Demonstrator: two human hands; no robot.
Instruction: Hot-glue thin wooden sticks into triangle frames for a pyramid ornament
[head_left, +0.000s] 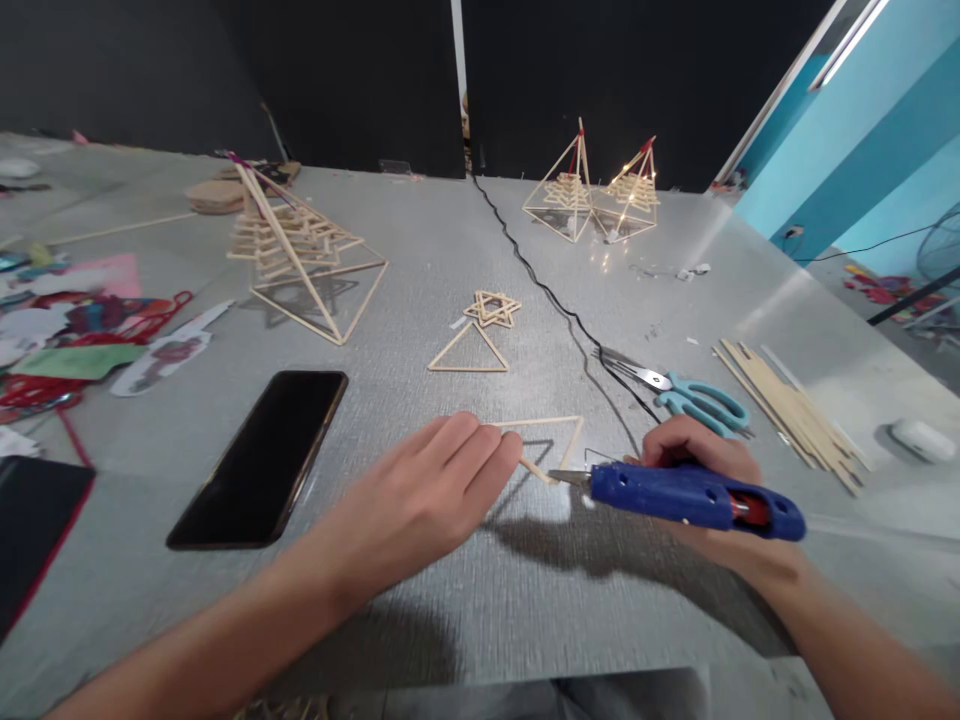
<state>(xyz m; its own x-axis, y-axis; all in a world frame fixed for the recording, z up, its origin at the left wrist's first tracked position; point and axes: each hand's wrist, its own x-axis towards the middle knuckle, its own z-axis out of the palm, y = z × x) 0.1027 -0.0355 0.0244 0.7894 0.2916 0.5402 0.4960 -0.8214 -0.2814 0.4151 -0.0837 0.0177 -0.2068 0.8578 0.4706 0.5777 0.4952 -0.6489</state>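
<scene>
Head view: the left hand (pixel 442 480) pinches a stick frame (pixel 572 440) near the table's front edge, while the right hand (pixel 701 455) grips a blue glue gun (pixel 667 500), nozzle at the frame's near corner

To the left, a strip of tabletop separates hand from phone (pixel 259 460); to the right, scissors (pixel 701 400) and loose sticks (pixel 795 415) crowd the gun more closely. Beyond the frame sit a flat triangle (pixel 469 369) and a small star (pixel 493 309), beside a black cable (pixel 534 272). The grey, faintly streaked table (pixel 525 620) runs back to dark panels (pixel 352 70), with a blue wall (pixel 885 150) past its right edge
</scene>
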